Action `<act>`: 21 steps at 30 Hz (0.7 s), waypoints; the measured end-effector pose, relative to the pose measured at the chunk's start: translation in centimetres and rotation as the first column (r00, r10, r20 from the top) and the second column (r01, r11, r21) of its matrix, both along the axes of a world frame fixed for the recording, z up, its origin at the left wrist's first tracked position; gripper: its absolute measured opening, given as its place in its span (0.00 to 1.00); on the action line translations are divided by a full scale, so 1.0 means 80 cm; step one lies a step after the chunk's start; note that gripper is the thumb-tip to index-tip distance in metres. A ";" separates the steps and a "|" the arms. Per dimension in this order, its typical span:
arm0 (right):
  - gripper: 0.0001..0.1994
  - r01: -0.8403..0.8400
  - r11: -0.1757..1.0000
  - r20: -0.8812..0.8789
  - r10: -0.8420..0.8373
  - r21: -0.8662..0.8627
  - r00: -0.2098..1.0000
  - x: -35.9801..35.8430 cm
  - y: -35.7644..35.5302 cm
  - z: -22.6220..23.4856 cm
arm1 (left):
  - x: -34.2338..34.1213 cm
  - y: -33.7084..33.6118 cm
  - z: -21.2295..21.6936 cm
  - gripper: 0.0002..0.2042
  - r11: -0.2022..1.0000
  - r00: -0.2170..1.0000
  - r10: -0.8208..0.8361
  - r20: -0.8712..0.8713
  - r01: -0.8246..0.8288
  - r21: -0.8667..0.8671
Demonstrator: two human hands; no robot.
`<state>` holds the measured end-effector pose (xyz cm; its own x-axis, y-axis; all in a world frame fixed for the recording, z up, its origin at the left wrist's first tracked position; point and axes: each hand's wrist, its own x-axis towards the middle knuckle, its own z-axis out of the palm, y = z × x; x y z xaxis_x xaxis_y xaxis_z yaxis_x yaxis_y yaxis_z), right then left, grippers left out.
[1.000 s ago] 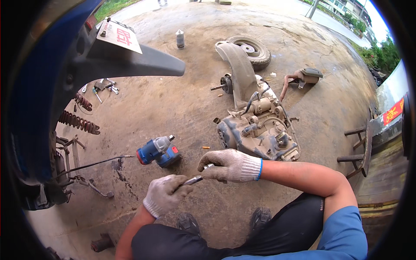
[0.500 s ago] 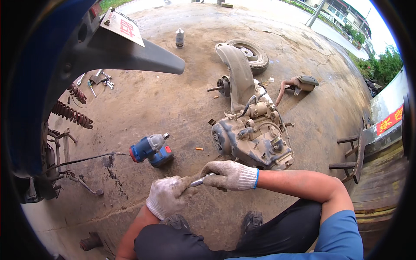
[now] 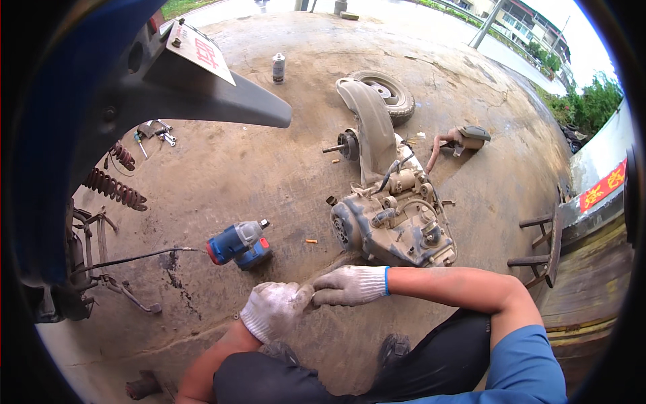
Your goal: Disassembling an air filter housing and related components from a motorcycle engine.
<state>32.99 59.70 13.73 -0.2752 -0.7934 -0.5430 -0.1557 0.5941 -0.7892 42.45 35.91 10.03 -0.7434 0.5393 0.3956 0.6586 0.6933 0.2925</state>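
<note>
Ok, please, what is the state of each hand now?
Left hand: closed; anything inside is hidden.
Right hand: curled; its grip cannot be told.

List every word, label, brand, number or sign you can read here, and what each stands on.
White plate, upper left: large red characters, seen at a slant; I won't copy them out.
Red strip, right: yellow characters; likewise not copied out.
Can, upper middle: its markings are too small to read.
Blue power tool: no lettering I can make out.
</note>
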 end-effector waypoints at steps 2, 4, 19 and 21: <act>0.23 -0.039 0.999 -0.055 0.038 -0.009 0.998 -0.017 -0.007 -0.007 | 0.001 0.006 -0.008 0.17 0.973 0.987 0.003 0.164 -0.041 0.228; 0.20 -0.102 0.994 -0.145 0.095 -0.042 0.985 -0.035 -0.019 -0.013 | 0.002 -0.012 -0.009 0.21 0.887 0.959 0.037 0.280 -0.161 0.434; 0.13 0.226 0.971 -0.719 -0.214 -0.081 0.661 -0.129 -0.025 -0.033 | -0.118 -0.143 -0.157 0.31 0.641 0.872 -0.196 0.449 -0.233 0.731; 0.14 0.218 0.974 -0.688 -0.203 -0.067 0.697 -0.121 -0.036 -0.032 | -0.106 -0.135 -0.158 0.22 0.730 0.940 -0.090 0.330 -0.163 0.664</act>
<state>23.32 56.79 11.21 -0.7360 -0.6602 -0.1501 -0.5180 0.6919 -0.5030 33.94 25.11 -2.64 -0.9053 0.1927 0.3785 0.4182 0.2486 0.8737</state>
